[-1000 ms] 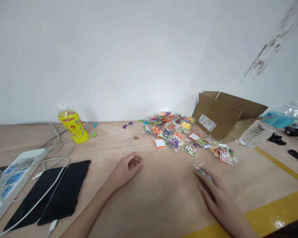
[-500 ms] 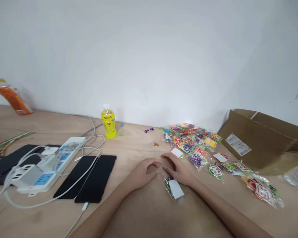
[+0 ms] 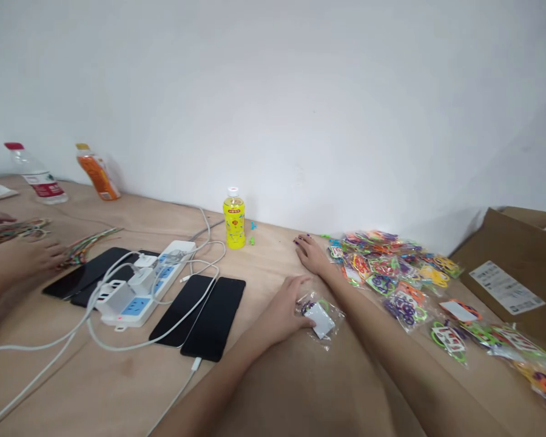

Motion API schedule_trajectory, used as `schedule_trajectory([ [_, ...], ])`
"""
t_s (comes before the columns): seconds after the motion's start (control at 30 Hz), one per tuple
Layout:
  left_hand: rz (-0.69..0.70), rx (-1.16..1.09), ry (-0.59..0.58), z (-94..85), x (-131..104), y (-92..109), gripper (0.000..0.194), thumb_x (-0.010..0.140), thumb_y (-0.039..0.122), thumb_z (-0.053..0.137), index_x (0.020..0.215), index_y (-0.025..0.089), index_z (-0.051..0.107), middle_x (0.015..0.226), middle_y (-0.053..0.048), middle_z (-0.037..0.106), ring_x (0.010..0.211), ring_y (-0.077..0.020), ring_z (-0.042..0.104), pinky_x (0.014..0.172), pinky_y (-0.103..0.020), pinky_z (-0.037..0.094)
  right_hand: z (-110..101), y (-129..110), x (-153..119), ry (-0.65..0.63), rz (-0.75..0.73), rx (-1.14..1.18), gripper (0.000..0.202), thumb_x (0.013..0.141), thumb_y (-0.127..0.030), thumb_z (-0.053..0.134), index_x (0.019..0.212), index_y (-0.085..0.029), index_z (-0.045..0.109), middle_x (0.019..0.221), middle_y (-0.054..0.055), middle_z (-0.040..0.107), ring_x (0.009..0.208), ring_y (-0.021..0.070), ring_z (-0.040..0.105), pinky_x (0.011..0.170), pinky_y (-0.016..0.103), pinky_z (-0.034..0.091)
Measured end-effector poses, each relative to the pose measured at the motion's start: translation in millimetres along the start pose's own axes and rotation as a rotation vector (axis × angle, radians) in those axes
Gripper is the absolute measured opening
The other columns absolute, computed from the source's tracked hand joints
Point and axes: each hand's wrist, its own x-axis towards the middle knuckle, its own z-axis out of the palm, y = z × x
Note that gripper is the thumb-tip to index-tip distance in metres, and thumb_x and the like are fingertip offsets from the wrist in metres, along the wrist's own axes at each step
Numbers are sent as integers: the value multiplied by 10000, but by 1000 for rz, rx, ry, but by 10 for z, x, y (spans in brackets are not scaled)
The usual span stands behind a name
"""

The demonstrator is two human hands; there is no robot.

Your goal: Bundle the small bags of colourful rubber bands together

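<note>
My left hand (image 3: 284, 311) is closed at the left edge of a clear plastic bag (image 3: 330, 328). Its thumb rests against the white card (image 3: 321, 320) there, and green and purple pieces show beneath the card. Farther back, my right hand (image 3: 313, 255) reaches toward the wall with its fingertips pinched around small purple plastic pieces (image 3: 295, 241), partly hidden by the fingers. To its right lies a pile of clear bags (image 3: 382, 258) filled with colourful plastic shapes.
A yellow drink bottle (image 3: 234, 220) stands near the wall beside small blue and green pieces (image 3: 252, 240). Phones (image 3: 213, 318), a power strip (image 3: 139, 306) and white cables lie left. A cardboard box (image 3: 519, 273) is at right. Another person's hands (image 3: 27, 255) handle thin coloured strands at far left.
My hands were close together by the bag; the right has moved forward to the purple pieces, while the left has come onto the bag. The view has turned left, showing another person's hands.
</note>
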Motion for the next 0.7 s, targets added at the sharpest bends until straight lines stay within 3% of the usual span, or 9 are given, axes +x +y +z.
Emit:
schedule_trajectory([
  [0.1,-53,-112,102,-47,60,-44,930,539,88,894,1377,248,524,1323,-93,532,852,-174,608,760,-321,548,-18,10,6,-5,-13,-2,295,936,-178,491,1146,-162,698,1232,163,655,1208,273,584,1095,465,457],
  [0.23,-86,-369,166,-60,118,-90,794,622,56,789,1343,241,511,1284,-91,557,771,-116,645,731,-276,553,-178,-76,-218,4,-8,30,217,945,-187,507,1036,-182,704,1063,118,676,1002,234,639,930,401,531],
  [0.3,-94,-314,206,-68,126,-118,685,684,128,777,1317,225,533,1249,-94,592,762,-121,647,738,-284,550,-302,-147,-403,-19,12,19,189,964,-231,527,1049,-190,691,1048,105,669,959,227,634,880,388,530],
  [0.4,-82,-12,282,-96,109,-131,603,696,291,837,1244,189,609,1179,-103,644,828,-185,636,765,-328,531,-492,-276,-687,-57,35,-8,163,981,-280,546,1044,-203,676,1037,100,660,962,241,621,856,394,515],
  [0.47,-65,144,254,-117,82,-100,536,660,353,874,1126,171,680,1065,-93,689,885,-235,637,786,-344,509,-596,-365,-836,-62,29,-8,148,984,-290,551,1027,-207,667,1025,102,656,969,256,613,861,409,504],
  [0.53,-67,203,145,-129,51,-46,351,688,372,853,950,175,726,896,-65,717,849,-246,650,748,-328,486,-669,-444,-935,-38,23,-1,150,990,-301,542,1018,-209,658,1028,110,650,991,272,602,877,427,494],
  [0.6,-71,204,50,-131,30,2,200,757,370,790,810,186,730,773,-42,716,751,-223,649,680,-299,456,-713,-509,-985,-8,19,28,182,1009,-318,502,1005,-209,647,1034,119,642,1000,276,591,878,429,488],
  [0.7,-53,110,45,-123,39,11,202,820,382,725,768,188,717,753,-34,721,721,-201,647,651,-274,441,-744,-578,-996,27,62,142,269,1050,-364,410,961,-211,611,952,98,642,898,243,593,806,384,491],
])
